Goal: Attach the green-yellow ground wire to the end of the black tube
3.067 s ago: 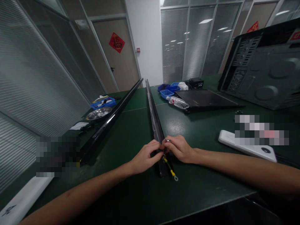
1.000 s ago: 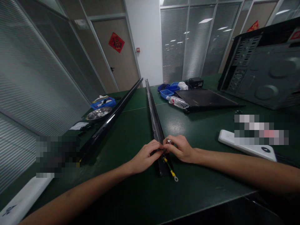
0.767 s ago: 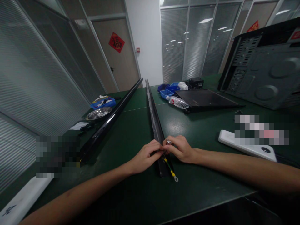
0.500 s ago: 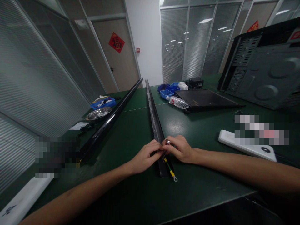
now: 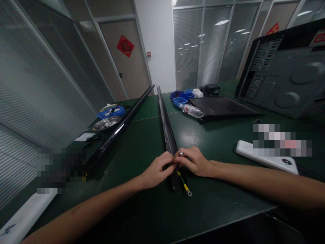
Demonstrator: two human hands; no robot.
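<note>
Metal bit (image 5: 180,153) — half hidden between left hand (image 5: 157,170) and right hand (image 5: 194,162).

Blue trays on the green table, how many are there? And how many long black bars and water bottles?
Blue trays: 3, one at the left and two at the back
Long black bars: 2
Water bottles: 1
Total: 6
</note>
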